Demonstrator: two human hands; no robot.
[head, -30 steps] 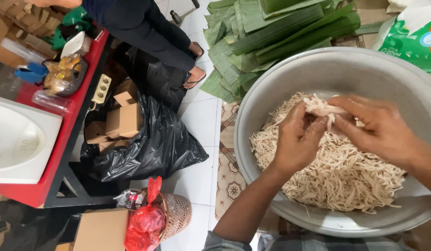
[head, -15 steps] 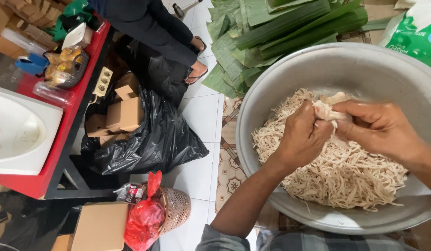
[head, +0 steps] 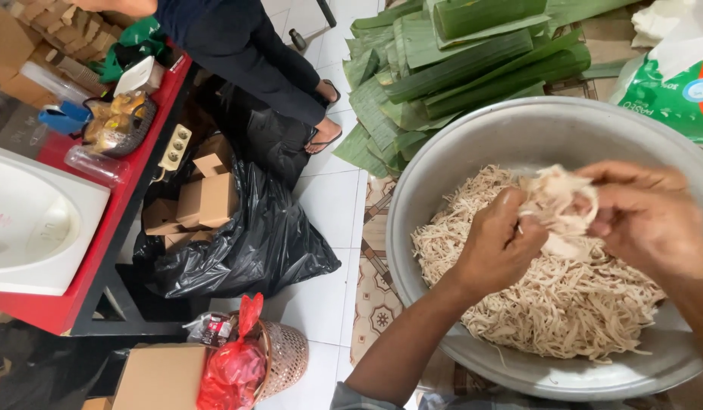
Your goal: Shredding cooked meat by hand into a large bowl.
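A large metal bowl (head: 473,144) holds a heap of pale shredded chicken (head: 564,304). Above the heap, both my hands grip one pale chicken piece (head: 552,201). My left hand (head: 499,247) pinches its left side, fingers curled. My right hand (head: 651,216) holds its right side from the other end. The piece hangs a little above the shreds, inside the bowl's rim.
Folded green banana leaves (head: 457,61) lie behind the bowl. A black plastic bag (head: 253,235) with cardboard boxes (head: 207,201) sits on the tiled floor at left. A red table (head: 101,250) carries a white basin (head: 33,220). Another person's legs (head: 268,68) stand nearby. A woven basket (head: 283,357) holds a red bag.
Both hands have shifted slightly right and up with the chicken piece between them. The view has tilted a little.
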